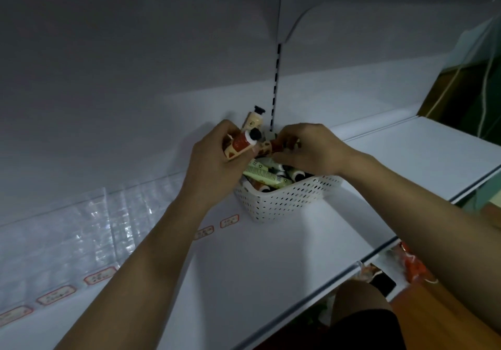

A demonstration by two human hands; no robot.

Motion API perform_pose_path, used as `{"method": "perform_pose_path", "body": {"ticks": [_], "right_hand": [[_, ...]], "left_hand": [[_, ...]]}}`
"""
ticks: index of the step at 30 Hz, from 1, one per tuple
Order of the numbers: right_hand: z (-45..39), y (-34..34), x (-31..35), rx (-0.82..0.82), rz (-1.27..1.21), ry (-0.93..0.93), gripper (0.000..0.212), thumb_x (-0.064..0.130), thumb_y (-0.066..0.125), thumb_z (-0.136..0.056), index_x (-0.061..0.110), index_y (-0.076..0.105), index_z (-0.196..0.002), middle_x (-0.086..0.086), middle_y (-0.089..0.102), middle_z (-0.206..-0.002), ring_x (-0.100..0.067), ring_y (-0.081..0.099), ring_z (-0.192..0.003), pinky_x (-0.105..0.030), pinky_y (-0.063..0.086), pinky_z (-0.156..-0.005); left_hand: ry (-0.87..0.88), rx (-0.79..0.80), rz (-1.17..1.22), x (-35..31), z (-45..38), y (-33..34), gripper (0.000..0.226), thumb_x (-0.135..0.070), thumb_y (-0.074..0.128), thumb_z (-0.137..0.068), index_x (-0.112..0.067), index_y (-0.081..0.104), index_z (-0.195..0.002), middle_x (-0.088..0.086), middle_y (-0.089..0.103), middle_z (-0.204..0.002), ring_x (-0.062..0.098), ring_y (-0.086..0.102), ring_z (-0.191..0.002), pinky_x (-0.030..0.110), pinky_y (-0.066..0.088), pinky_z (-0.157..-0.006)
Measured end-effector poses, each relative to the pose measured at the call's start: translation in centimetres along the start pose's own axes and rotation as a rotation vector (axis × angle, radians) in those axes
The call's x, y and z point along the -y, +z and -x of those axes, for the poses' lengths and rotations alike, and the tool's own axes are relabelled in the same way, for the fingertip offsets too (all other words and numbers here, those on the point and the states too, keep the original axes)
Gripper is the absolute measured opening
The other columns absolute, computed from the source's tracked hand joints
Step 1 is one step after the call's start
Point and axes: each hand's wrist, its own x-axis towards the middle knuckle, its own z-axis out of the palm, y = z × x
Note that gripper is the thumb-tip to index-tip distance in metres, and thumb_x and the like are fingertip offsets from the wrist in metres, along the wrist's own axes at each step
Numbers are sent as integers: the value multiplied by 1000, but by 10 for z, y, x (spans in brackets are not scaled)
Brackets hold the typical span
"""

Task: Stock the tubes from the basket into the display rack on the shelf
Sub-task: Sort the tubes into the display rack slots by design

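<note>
A white perforated basket (287,200) stands on the white shelf (257,263) and holds several small tubes (264,176), green, cream and dark-capped. My left hand (217,157) hovers over the basket's far left corner and grips a bundle of tubes (242,141), red and cream with black caps. My right hand (306,149) is over the basket's middle and pinches a red-brown tube (278,145). A clear plastic display rack (89,230) with red label tags runs along the shelf's left side. One cream tube (253,119) pokes up behind my left hand.
The shelf's back wall has a slotted upright (276,84) right behind the basket. A second shelf section (423,149) continues to the right. Below the shelf edge, orange packets (412,265) lie on a lower level.
</note>
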Motion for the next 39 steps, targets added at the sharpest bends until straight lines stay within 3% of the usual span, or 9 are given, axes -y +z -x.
{"method": "perform_pose_path", "body": {"ticks": [5,10,14,18,22,27,30,33,39], "right_hand": [[3,-2,1,8,77,-66,62,78,48,-65,37,65,-107,12,67,-93,-14,63,-85,-39,57,-73],[18,-7,-5,18,35,-129,31,35,76,-82,28,68,-111,10,70,-102,-11,63,-88,-29,54,-77],[22,-7,-9,-221,-62,-150,18,21,69,-93,26,70,-110,14,68,-96,-7,63,-80,-15,46,-72],[18,-16,4,-557,-264,-153,14,20,64,-97,19,71,-108,13,68,-92,-1,65,-76,-15,51,-71],[12,-16,25,-387,-673,-171,12,11,64,-97,9,72,-106,-3,75,-93,-13,72,-80,-29,60,-74],[-2,-7,36,-242,-925,-89,25,17,46,-107,6,66,-118,-10,72,-101,-22,73,-82,-31,60,-73],[-22,3,23,-260,-420,-39,25,15,47,-104,20,63,-123,2,67,-117,-11,64,-93,-24,55,-78],[-35,13,12,29,-8,53,29,16,52,-97,24,63,-123,6,62,-112,-14,59,-93,-24,50,-73],[-44,11,12,140,127,87,29,24,55,-98,21,56,-127,-5,55,-119,-26,51,-109,-43,49,-91]], "left_hand": [[-68,20,139,9,-2,-1,24,-33,65,-91,-10,57,-93,1,66,-79,16,65,-74,36,52,-68],[-111,-10,358,4,-1,-4,19,0,55,-97,-3,54,-115,4,77,-86,15,72,-69,27,56,-65],[-111,-32,386,2,-2,-5,14,-2,56,-99,-10,67,-97,2,78,-83,12,68,-63,26,57,-65],[-102,8,313,9,-2,-3,14,-20,66,-96,-19,73,-107,-6,76,-103,7,72,-97,30,57,-90],[-75,34,269,2,0,-4,47,-48,75,-73,-13,71,-104,-4,76,-94,11,73,-90,33,61,-80],[-93,21,231,6,-4,-7,49,-32,87,-69,-13,64,-108,-1,74,-97,15,73,-89,40,61,-79],[-148,-54,268,8,-6,-10,43,-9,86,-73,-8,62,-108,-1,72,-93,7,71,-82,23,57,-69],[-177,-59,270,8,-5,-12,23,-9,86,-75,-5,66,-86,-6,70,-72,0,64,-60,15,49,-55],[-219,-69,217,9,-2,-15,29,-20,84,-78,-15,62,-59,-8,63,-53,4,56,-49,24,46,-51]]}}
